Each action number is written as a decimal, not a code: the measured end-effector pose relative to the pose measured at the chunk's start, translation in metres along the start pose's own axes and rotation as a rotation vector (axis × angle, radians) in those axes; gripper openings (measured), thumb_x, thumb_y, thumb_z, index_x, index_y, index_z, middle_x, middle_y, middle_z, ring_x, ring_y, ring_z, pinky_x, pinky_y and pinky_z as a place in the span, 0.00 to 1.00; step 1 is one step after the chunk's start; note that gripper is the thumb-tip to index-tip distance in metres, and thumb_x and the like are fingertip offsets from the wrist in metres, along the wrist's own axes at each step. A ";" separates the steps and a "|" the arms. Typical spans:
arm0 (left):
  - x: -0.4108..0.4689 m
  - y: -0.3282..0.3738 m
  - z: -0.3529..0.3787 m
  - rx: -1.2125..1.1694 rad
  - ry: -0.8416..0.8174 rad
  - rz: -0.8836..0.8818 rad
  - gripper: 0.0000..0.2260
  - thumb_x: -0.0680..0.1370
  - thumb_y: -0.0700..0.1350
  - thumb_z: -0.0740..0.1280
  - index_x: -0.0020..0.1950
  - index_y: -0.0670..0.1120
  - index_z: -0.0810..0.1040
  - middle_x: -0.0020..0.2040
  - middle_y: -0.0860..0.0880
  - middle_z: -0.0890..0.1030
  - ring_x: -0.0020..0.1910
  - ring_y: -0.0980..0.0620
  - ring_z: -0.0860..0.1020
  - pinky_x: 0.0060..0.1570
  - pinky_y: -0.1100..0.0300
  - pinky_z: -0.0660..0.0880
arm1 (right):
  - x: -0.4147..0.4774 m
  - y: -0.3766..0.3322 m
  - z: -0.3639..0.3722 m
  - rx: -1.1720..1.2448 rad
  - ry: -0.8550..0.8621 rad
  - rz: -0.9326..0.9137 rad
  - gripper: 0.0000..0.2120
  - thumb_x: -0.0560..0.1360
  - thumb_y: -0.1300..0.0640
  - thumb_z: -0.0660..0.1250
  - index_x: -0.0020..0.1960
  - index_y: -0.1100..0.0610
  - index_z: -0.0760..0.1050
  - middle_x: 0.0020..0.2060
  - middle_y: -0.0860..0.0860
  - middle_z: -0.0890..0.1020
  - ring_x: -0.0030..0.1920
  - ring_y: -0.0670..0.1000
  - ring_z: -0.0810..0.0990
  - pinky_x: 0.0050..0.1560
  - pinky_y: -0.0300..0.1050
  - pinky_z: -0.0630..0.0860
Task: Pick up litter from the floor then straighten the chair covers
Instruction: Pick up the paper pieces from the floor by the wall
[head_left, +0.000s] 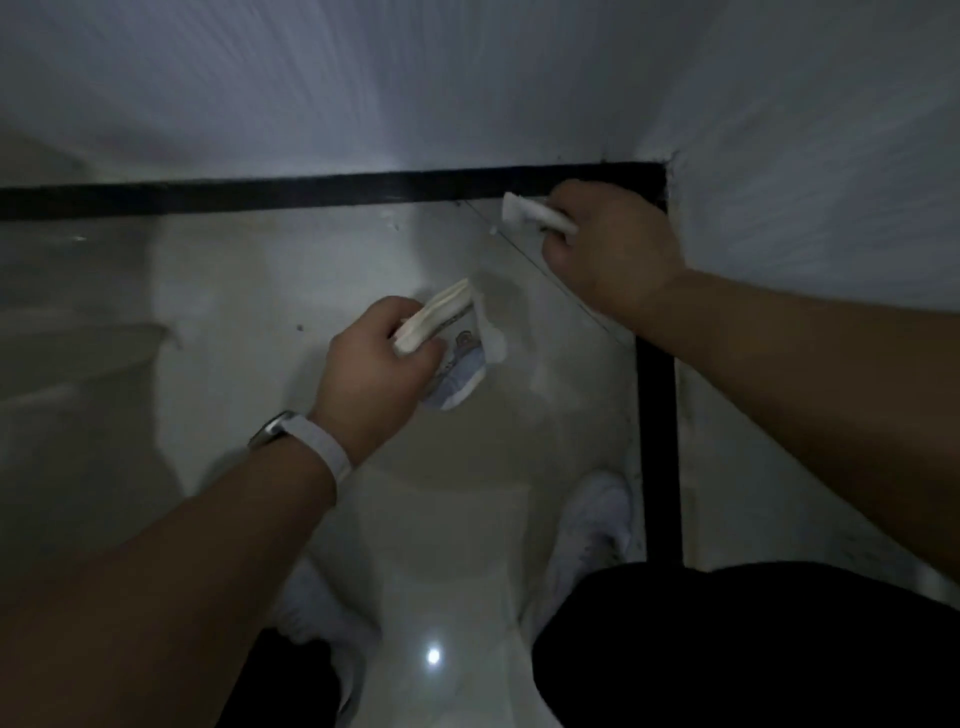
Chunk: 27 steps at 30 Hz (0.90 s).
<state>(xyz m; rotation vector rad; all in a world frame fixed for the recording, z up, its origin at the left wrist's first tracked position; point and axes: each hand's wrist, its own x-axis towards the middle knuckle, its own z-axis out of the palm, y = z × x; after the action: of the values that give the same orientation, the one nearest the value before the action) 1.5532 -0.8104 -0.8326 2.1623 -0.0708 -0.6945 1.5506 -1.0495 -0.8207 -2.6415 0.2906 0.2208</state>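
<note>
Wrapper (460, 371) print under the left hand (376, 369): unreadable blur. Right of it, right hand (613, 244) hides half a scrap (524, 213).

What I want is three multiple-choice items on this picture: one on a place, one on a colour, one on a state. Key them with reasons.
1. Where is the right hand? A on a chair cover; B by the corner of the black skirting; C on a table.
2. What colour is the wristband? A red; B green; C white.
3. What is the left hand doing? A gripping a paper bundle; B lying flat on the floor; C hanging idle.
Key: B, it holds a white scrap where the skirting strips meet; C, the band is white; A, its fingers curl round the bundle.
</note>
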 end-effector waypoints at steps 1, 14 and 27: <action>-0.016 0.016 -0.018 -0.020 0.034 -0.011 0.09 0.74 0.41 0.72 0.44 0.54 0.76 0.35 0.56 0.78 0.32 0.66 0.75 0.30 0.73 0.68 | -0.013 -0.018 -0.017 0.036 0.012 0.033 0.10 0.77 0.56 0.61 0.50 0.62 0.77 0.40 0.54 0.78 0.39 0.55 0.76 0.37 0.49 0.72; -0.204 0.247 -0.239 -0.215 0.192 -0.029 0.10 0.76 0.41 0.70 0.44 0.57 0.76 0.36 0.56 0.79 0.32 0.61 0.74 0.35 0.63 0.73 | -0.126 -0.257 -0.290 0.303 0.106 0.190 0.06 0.75 0.58 0.65 0.52 0.56 0.78 0.39 0.47 0.76 0.38 0.49 0.74 0.38 0.44 0.69; -0.311 0.397 -0.446 -0.345 0.308 0.132 0.12 0.76 0.42 0.71 0.43 0.60 0.75 0.40 0.59 0.80 0.36 0.66 0.76 0.37 0.71 0.72 | -0.152 -0.454 -0.504 0.193 0.133 -0.044 0.05 0.75 0.59 0.66 0.51 0.55 0.77 0.37 0.47 0.75 0.36 0.45 0.69 0.32 0.35 0.61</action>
<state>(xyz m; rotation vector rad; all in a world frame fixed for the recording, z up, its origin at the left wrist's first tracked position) 1.5875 -0.6613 -0.1769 1.8870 0.0645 -0.2692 1.5663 -0.8677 -0.1503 -2.4714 0.2816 0.0023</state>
